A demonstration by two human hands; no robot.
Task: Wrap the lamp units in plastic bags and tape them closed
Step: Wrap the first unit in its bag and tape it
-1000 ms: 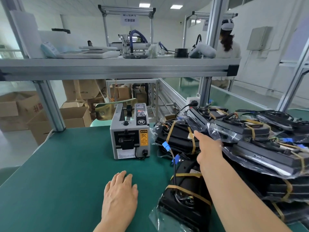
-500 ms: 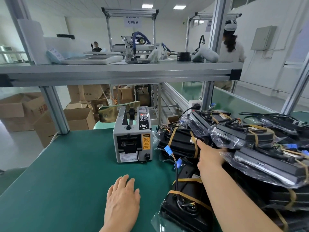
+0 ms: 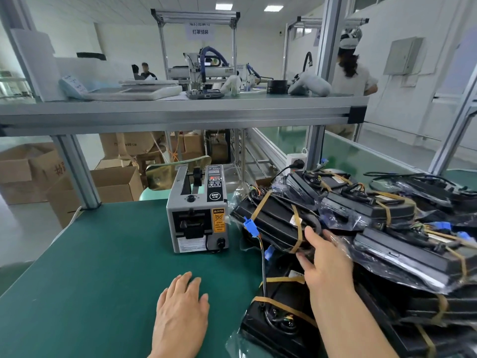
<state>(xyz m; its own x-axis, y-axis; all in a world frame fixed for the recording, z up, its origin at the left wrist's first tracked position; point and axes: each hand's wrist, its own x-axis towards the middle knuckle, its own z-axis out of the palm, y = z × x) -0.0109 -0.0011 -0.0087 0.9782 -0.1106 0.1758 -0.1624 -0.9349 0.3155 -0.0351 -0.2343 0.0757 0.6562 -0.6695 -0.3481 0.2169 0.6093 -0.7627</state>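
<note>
Head view shows the right hand (image 3: 326, 267) with fingers (image 3: 309, 235) clasped on the near end of the bagged lamp unit (image 3: 273, 223), whose length runs away leftward.

The gripped lamp unit (image 3: 276, 223) is a black oblong housing inside a clear plastic bag (image 3: 238, 198), bound by two tan tape bands (image 3: 298, 228); the right hand (image 3: 326, 264) pinches its near edge; a blue connector (image 3: 250, 224) hangs left of the grip; a second bagged unit (image 3: 281, 313) lies just below it; a heap of bagged units (image 3: 413, 254) lies to its right; a grey tape dispenser (image 3: 197, 210) stands upright farther left.
</note>
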